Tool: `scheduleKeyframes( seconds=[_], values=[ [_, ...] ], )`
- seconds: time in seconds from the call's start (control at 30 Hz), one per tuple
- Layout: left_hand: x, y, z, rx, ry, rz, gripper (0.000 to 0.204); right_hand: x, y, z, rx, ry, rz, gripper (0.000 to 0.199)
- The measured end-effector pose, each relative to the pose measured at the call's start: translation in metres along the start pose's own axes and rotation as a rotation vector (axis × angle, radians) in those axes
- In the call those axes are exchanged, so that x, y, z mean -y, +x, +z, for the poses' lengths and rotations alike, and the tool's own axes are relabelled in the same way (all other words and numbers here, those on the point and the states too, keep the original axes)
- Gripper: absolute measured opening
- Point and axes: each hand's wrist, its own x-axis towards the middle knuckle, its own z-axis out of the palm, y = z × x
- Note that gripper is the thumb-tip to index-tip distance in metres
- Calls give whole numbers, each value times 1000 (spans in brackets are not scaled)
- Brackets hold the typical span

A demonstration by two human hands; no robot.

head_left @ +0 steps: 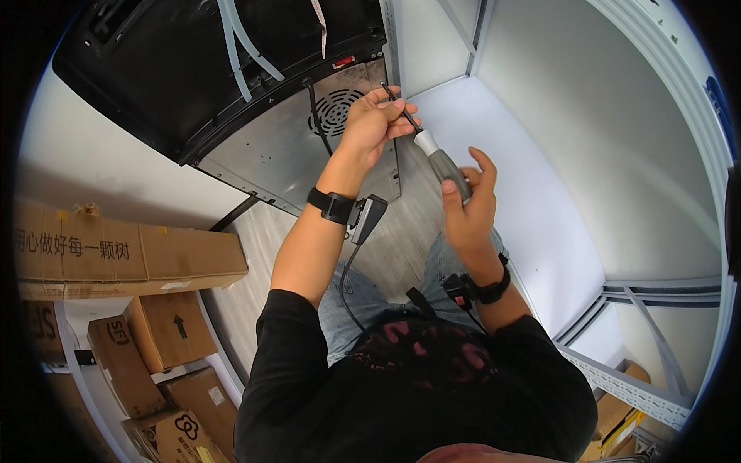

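Grey-handled screwdriver (444, 158) between both hands (370, 123).

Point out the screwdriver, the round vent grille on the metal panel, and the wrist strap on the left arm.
screwdriver (446, 165): head view, on its grey handle.
round vent grille (335, 112): head view, on its slotted middle.
wrist strap (330, 205): head view, on the black band at the left wrist.

One head camera, looking steeply down

A single wide fisheye view sits on the person's head, facing down past the chest to both hands, which are close below. The left hand (373, 122) and right hand (468, 202) sit near centre. Straight edges of the shelf frame (633, 390) bend toward the rim.
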Motion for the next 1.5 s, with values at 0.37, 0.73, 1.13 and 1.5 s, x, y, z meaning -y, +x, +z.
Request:
scheduleKeyframes(
  seconds=[0.37,0.73,1.13,1.5],
  values=[
    [-11,-6,1,45,-88,-31,22,-13,4,1,-50,-340,-443,52],
    [-5,-3,2,13,-23,8,24,-6,2,0,38,20,119,51],
    [-7,-6,1,75,-101,28,25,-17,2,3,-75,-173,-148,40],
    [-1,-1,-4,116,-296,47,29,-20,1,3,-78,-144,-163,37]
  ],
)
